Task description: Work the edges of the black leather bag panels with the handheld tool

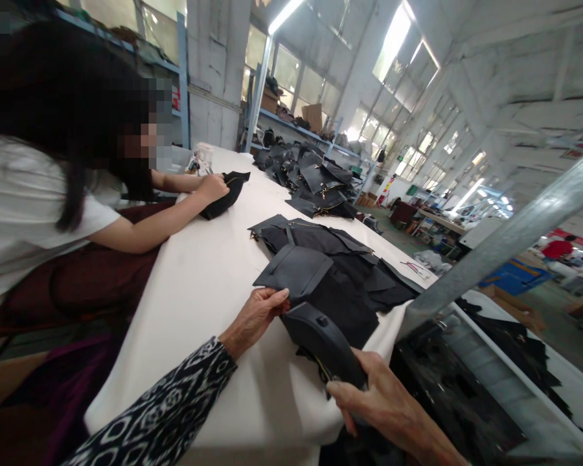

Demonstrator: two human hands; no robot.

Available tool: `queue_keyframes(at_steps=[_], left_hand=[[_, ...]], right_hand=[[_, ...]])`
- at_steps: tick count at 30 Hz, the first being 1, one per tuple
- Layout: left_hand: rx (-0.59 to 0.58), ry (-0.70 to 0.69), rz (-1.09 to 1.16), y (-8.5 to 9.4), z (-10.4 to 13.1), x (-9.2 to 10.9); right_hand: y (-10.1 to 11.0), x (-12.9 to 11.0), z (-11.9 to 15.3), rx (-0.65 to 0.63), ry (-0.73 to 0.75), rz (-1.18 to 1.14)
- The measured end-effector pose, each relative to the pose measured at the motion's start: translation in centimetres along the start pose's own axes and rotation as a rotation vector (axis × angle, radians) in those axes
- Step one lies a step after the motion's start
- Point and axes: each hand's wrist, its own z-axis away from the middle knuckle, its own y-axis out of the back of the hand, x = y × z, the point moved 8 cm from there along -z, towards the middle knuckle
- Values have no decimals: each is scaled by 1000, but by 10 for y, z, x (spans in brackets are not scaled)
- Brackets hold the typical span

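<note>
A curved black leather piece [320, 333] with a zipper along its lower edge hangs over the table's near end. My right hand [374, 395] is closed round its lower right part, thumb in front. My left hand [260, 317] pinches at the piece's upper left end, beside a flat black leather panel [296, 268]; whether the fingertips also hold the panel is unclear. Beneath and behind the panel, black fabric and leather pieces [354, 285] lie spread on the white-covered table [199, 285].
At the left a seated person works a black pouch [226, 194] with both hands. Farther back is a heap of black pouches [315, 175]. A slanted metal post [505, 220] rises at the table's right edge, above a white-edged bin [515, 369] with black pieces.
</note>
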Motion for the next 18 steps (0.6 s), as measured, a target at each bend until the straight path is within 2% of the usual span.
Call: queue_keyframes(at_steps=[4, 7, 10, 14, 18], left_hand=[[27, 43, 41, 6, -3, -7], [78, 65, 83, 16, -7, -13], [187, 97, 85, 34, -11, -21], [319, 136, 51, 57, -14, -31], [460, 103, -45, 74, -15, -33]], right_hand=[[4, -4, -1, 15, 24, -50], [13, 3, 12, 42, 15, -50], [20, 24, 34, 53, -9, -64], [34, 62, 60, 95, -88, -93], [55, 93, 76, 181, -107, -94]])
